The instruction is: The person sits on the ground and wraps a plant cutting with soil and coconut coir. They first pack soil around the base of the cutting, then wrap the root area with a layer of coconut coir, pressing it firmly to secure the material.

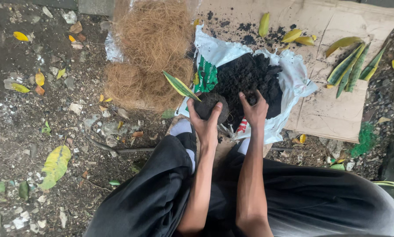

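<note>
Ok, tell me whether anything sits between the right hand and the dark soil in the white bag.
Nothing visible does. The right hand already rests on the dark soil in the open white bag. The left hand holds a soil ball with a striped leaf beside it.

Ground: dark, damp bare earth point(25, 131) strewn with pale stone chips and small rubble.
Litter: scattered yellow and green fallen leaves point(55, 164) lie on the ground at left.
Covering: a flattened brown cardboard sheet point(333, 109) lies at upper right, dusted with dark crumbs.
Edge: a grey concrete kerb point(93, 6) runs along the top.
Light: soft, even daylight without hard shadows.
</note>
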